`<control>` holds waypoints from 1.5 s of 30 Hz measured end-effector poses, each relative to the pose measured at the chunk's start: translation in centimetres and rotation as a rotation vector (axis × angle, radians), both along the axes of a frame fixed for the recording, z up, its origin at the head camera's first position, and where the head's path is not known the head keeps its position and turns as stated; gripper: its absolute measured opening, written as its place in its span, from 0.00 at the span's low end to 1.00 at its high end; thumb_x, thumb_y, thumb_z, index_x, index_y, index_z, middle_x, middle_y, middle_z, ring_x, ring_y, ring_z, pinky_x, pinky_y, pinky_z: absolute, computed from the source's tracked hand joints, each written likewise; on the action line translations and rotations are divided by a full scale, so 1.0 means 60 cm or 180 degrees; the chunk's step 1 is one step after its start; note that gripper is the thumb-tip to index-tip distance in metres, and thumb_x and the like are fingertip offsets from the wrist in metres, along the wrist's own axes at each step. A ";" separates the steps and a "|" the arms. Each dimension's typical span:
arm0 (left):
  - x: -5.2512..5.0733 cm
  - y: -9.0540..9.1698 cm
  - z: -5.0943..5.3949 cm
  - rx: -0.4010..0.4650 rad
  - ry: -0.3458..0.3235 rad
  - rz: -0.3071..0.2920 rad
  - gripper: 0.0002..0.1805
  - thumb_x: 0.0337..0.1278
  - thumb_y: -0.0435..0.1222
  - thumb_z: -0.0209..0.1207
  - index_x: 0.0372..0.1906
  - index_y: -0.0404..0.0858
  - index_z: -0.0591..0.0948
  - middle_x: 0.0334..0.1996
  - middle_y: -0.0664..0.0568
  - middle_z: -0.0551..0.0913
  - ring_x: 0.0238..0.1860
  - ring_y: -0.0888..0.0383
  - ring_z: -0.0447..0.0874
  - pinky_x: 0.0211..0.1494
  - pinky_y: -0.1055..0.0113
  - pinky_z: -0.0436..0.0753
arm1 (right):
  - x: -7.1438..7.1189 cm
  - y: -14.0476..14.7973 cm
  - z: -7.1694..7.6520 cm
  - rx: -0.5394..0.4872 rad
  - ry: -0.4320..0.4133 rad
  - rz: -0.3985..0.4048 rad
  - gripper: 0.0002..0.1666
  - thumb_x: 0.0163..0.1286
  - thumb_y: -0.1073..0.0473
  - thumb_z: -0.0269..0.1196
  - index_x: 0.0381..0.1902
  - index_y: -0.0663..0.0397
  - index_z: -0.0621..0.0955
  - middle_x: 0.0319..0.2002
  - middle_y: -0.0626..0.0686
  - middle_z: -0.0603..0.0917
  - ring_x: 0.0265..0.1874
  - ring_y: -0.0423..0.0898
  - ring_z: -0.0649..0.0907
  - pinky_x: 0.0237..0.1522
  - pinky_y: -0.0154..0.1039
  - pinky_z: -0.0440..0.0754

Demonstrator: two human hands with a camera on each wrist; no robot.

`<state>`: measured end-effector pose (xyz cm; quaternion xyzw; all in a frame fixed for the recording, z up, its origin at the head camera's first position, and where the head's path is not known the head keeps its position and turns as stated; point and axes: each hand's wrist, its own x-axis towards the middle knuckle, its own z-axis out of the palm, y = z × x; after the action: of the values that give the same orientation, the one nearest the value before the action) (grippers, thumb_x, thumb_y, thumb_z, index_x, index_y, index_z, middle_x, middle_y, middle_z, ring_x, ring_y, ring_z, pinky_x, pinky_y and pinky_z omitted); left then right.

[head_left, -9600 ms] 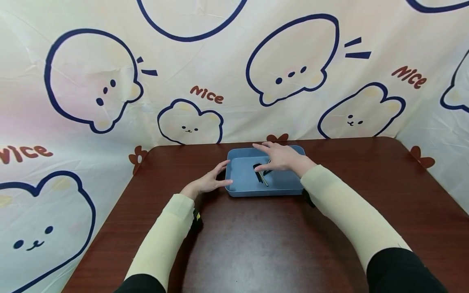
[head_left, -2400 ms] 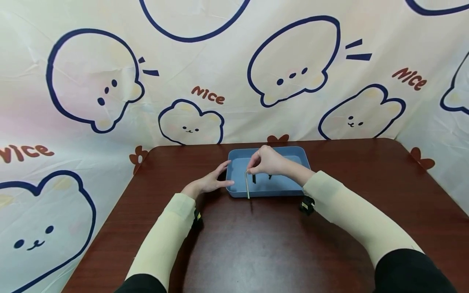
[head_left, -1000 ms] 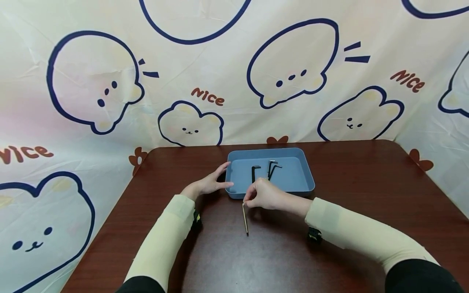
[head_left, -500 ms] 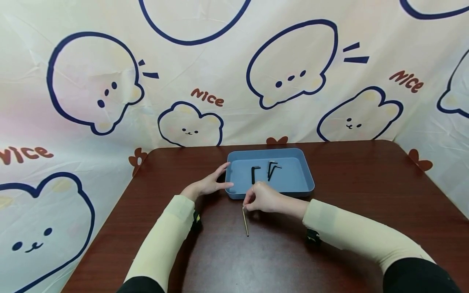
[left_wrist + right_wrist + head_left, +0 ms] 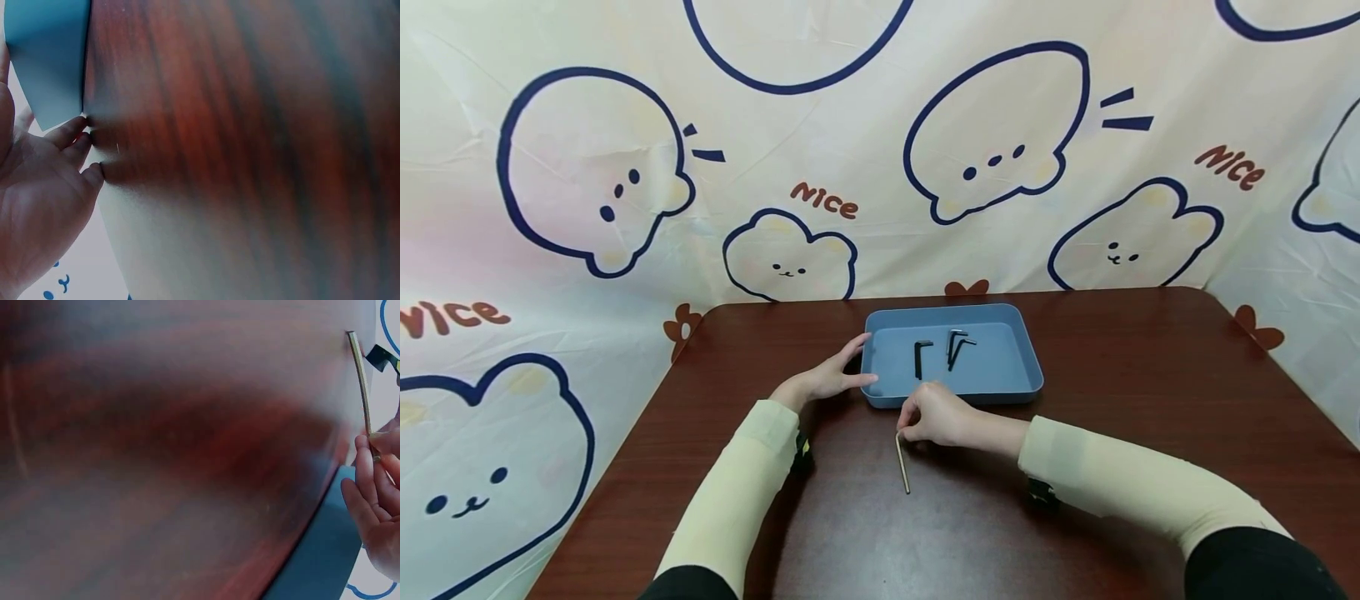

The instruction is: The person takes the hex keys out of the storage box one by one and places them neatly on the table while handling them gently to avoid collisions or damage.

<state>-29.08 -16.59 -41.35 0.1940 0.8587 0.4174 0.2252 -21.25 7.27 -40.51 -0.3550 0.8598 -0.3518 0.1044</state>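
Observation:
In the head view a gold-coloured hex key (image 5: 902,463) hangs from my right hand (image 5: 936,415), pinched near its bent end between thumb and fingertips. That hand is just in front of the blue tray (image 5: 880,319), over the table. The right wrist view also shows the hex key (image 5: 360,381), its long arm pointing away from the fingers. My left hand (image 5: 825,372) lies at the tray's left side, thumb and fingers extended and touching its edge. In the tray lie a black hex key (image 5: 918,363) and, further right, two more dark hex keys (image 5: 957,353) close together.
The brown wooden table (image 5: 850,533) extends all around the tray. A printed cloth (image 5: 880,250) with cartoon animals hangs behind and at both sides of the table.
The gold hex key, which lay among the black ones, was picked up by my right hand and carried out over the tray's front edge. Lately it has shifted slightly nearer. My left hand stays put.

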 end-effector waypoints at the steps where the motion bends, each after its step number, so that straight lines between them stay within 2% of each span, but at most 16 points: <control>1: 0.000 0.000 0.000 0.0006 0.0000 0.0004 0.46 0.67 0.44 0.59 0.78 0.47 0.43 0.76 0.39 0.46 0.75 0.43 0.41 0.70 0.40 0.47 | 0.002 0.000 -0.002 -0.0010 -0.0029 0.0005 0.06 0.60 0.67 0.69 0.26 0.51 0.89 0.25 0.40 0.85 0.25 0.34 0.80 0.32 0.35 0.80; 2: 0.005 0.002 0.006 0.0015 -0.0015 0.0016 0.45 0.67 0.43 0.58 0.78 0.46 0.43 0.76 0.39 0.46 0.75 0.43 0.41 0.70 0.40 0.46 | 0.003 -0.001 -0.004 -0.0020 -0.0040 0.0012 0.07 0.60 0.67 0.69 0.26 0.51 0.88 0.24 0.40 0.85 0.24 0.35 0.80 0.31 0.33 0.80; 7: 0.007 0.002 0.007 0.0024 -0.0020 0.0027 0.45 0.68 0.42 0.58 0.78 0.46 0.43 0.76 0.39 0.46 0.75 0.43 0.41 0.70 0.39 0.46 | 0.007 -0.002 -0.013 0.0024 -0.0008 -0.0030 0.06 0.60 0.67 0.69 0.26 0.52 0.89 0.23 0.41 0.85 0.19 0.35 0.78 0.27 0.33 0.79; 9: 0.002 -0.001 -0.001 0.0021 -0.0014 0.0019 0.46 0.67 0.43 0.59 0.78 0.47 0.43 0.76 0.39 0.46 0.75 0.43 0.41 0.70 0.39 0.46 | 0.007 -0.002 -0.016 0.0068 0.0028 -0.0068 0.06 0.60 0.67 0.69 0.26 0.52 0.89 0.23 0.41 0.85 0.20 0.35 0.77 0.27 0.33 0.78; 13: 0.003 0.002 0.002 0.0032 -0.0041 0.0022 0.46 0.68 0.41 0.58 0.78 0.45 0.42 0.76 0.38 0.45 0.75 0.42 0.40 0.70 0.39 0.45 | 0.007 -0.002 -0.021 0.0081 0.0100 -0.0107 0.05 0.59 0.66 0.70 0.26 0.51 0.89 0.25 0.42 0.86 0.22 0.35 0.77 0.28 0.33 0.77; 20: 0.025 0.011 0.044 0.0017 -0.0100 -0.0025 0.44 0.68 0.37 0.57 0.77 0.37 0.43 0.75 0.33 0.46 0.74 0.39 0.42 0.70 0.39 0.46 | 0.006 -0.002 -0.028 0.0068 0.0226 -0.0134 0.06 0.58 0.66 0.71 0.25 0.50 0.89 0.26 0.41 0.86 0.26 0.34 0.78 0.32 0.34 0.77; 21: 0.025 0.011 0.044 0.0011 -0.0099 -0.0027 0.44 0.68 0.37 0.57 0.77 0.37 0.43 0.75 0.33 0.46 0.74 0.39 0.42 0.70 0.39 0.47 | 0.006 -0.002 -0.029 0.0056 0.0240 -0.0133 0.06 0.58 0.66 0.71 0.25 0.50 0.89 0.26 0.41 0.86 0.27 0.34 0.79 0.33 0.34 0.78; 27: 0.005 0.004 0.009 0.0017 -0.0056 0.0003 0.46 0.68 0.40 0.58 0.78 0.43 0.41 0.76 0.36 0.44 0.75 0.40 0.39 0.70 0.38 0.44 | 0.006 -0.003 -0.030 0.0040 0.0307 -0.0107 0.06 0.57 0.66 0.72 0.24 0.50 0.89 0.26 0.41 0.86 0.30 0.36 0.81 0.35 0.34 0.78; 29: 0.003 0.001 0.003 0.0021 -0.0034 0.0014 0.46 0.68 0.42 0.58 0.78 0.45 0.42 0.76 0.37 0.45 0.75 0.41 0.39 0.70 0.38 0.44 | 0.007 -0.003 -0.031 0.0055 0.0342 -0.0096 0.06 0.57 0.66 0.72 0.25 0.50 0.89 0.26 0.41 0.86 0.31 0.37 0.81 0.36 0.34 0.79; 35: 0.002 0.000 0.001 0.0000 -0.0008 0.0033 0.46 0.67 0.45 0.59 0.78 0.48 0.43 0.76 0.39 0.47 0.75 0.43 0.41 0.70 0.39 0.45 | 0.007 -0.002 -0.033 0.0083 0.0414 -0.0110 0.06 0.57 0.66 0.72 0.25 0.49 0.89 0.27 0.42 0.86 0.31 0.37 0.82 0.37 0.35 0.79; 45: 0.003 0.000 0.003 0.0005 0.0021 0.0003 0.46 0.67 0.43 0.59 0.78 0.46 0.43 0.76 0.39 0.46 0.75 0.43 0.41 0.70 0.41 0.46 | 0.011 -0.008 -0.034 0.0166 0.0496 -0.0225 0.07 0.57 0.64 0.72 0.23 0.47 0.88 0.26 0.39 0.85 0.32 0.38 0.80 0.40 0.38 0.77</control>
<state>-28.89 -16.58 -41.18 0.1952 0.8592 0.4175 0.2221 -20.58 6.81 -42.58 -0.3478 0.8862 -0.3042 0.0339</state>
